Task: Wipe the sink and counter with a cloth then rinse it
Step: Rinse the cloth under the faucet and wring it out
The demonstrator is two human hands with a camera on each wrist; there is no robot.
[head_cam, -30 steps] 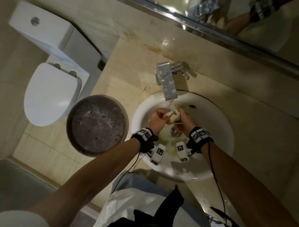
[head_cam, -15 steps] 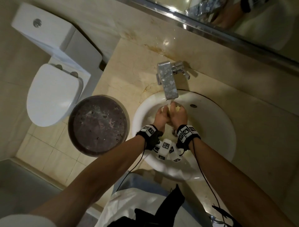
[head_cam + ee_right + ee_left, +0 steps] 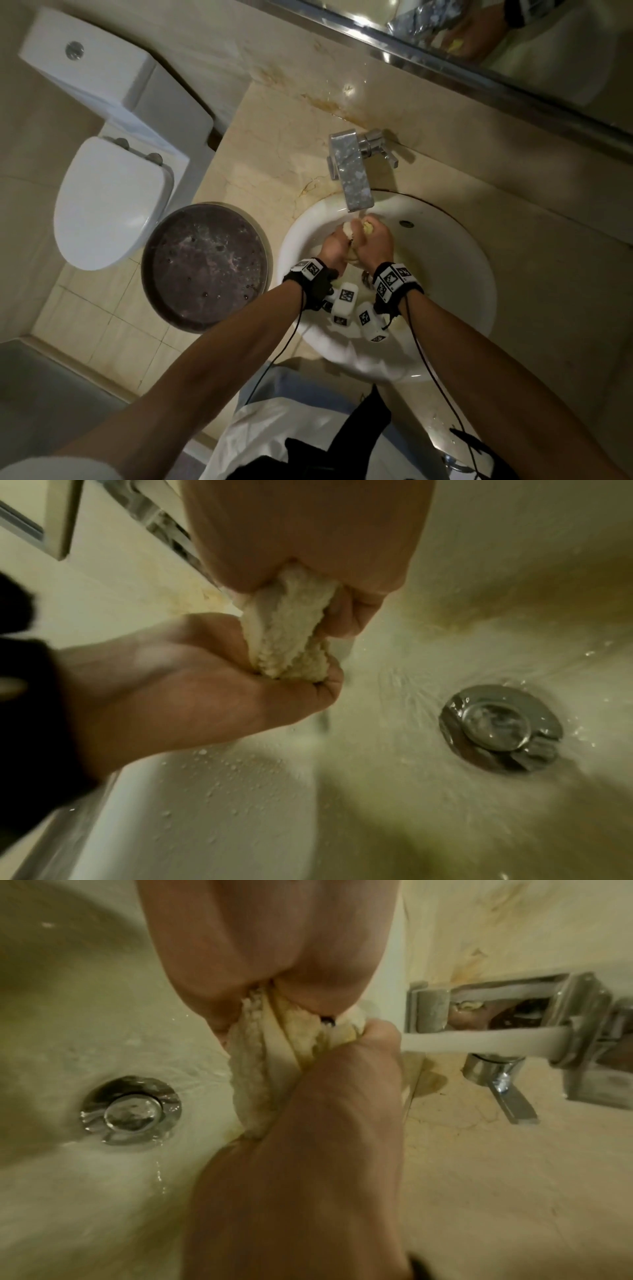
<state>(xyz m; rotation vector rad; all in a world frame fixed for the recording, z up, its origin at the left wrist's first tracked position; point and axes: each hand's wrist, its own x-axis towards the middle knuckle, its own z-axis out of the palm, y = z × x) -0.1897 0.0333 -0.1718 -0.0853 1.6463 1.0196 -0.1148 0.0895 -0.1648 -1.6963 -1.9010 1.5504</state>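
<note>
Both hands are working together inside the white sink [image 3: 455, 274], directly under the spout of the chrome faucet [image 3: 351, 171], where a stream of water [image 3: 479, 1039] is running. The left hand [image 3: 334, 248] and the right hand [image 3: 373, 243] are each curling their fingers tightly around one end of the same pale yellow cloth [image 3: 260, 1053], which is bunching into a thick wet roll between the two fists. The fists are sitting just beside each other, knuckles nearly touching. Water is spreading across the basin toward the chrome drain stopper [image 3: 500, 727], well below the cloth. The stained beige counter [image 3: 274, 144] is surrounding the sink, and a white toilet [image 3: 109, 205] and a dark round basin [image 3: 205, 267] are standing to the left.
</note>
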